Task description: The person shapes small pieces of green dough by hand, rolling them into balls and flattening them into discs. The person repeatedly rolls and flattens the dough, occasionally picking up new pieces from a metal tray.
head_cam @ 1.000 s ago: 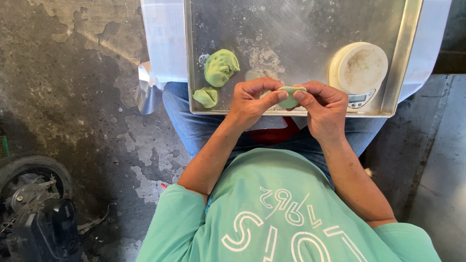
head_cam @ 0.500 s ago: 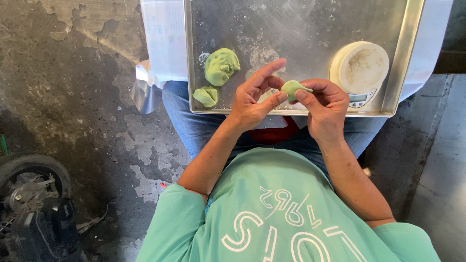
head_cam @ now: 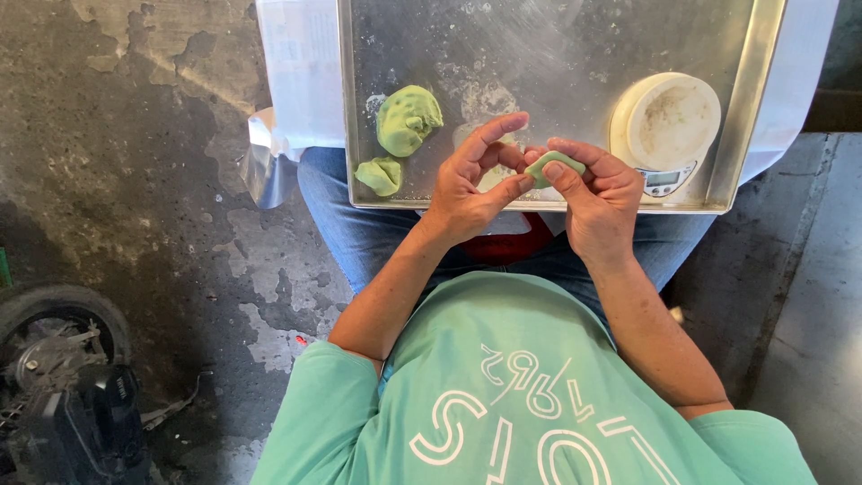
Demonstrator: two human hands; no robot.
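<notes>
I am pinching a small flattened green dough piece point(head_cam: 554, 167) in my right hand point(head_cam: 597, 202), centre of frame above the tray point(head_cam: 539, 54), its long axis running left-right. My left hand point(head_cam: 471, 184), fingers loosely curled, is touching its left end.

A round white kitchen scale point(head_cam: 672, 126) sits on the right side of a big shiny metal tray point(head_cam: 763, 108). The tray rests on white paper point(head_cam: 301, 72). A black tyre point(head_cam: 54, 310) lies on the stained grey concrete floor point(head_cam: 135, 180), bottom left
</notes>
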